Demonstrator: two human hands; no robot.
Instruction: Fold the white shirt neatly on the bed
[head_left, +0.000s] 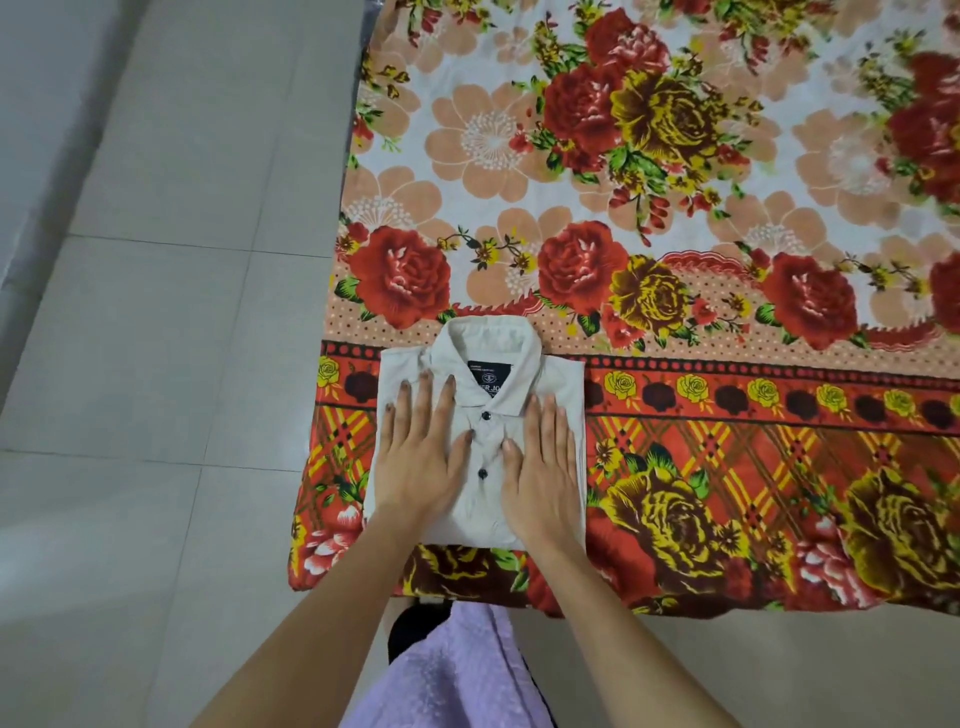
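- Tiled floor (156, 364) along the far left, beside the left edge of the bed (727, 426); standing room there.
- White shirt (483, 506) near the bed's near-left corner, already a compact rectangle, collar (488, 340) toward the far side, front buttoned, left side close to the bed's left edge, bottom fold just short of the near edge.
- Left hand (421, 452) flat on the shirt's left half, fingers straight and spread, gripping nothing.
- Right hand (545, 467) flat on the right half, fingers straight, pressing, holding nothing.
- Judged nearly done: folding apparently complete, only smoothing and squaring seemingly left.
- Rightward and toward the far edge, a wide run of floral bed surface; ample room to slide the shirt inward, away from the corner.
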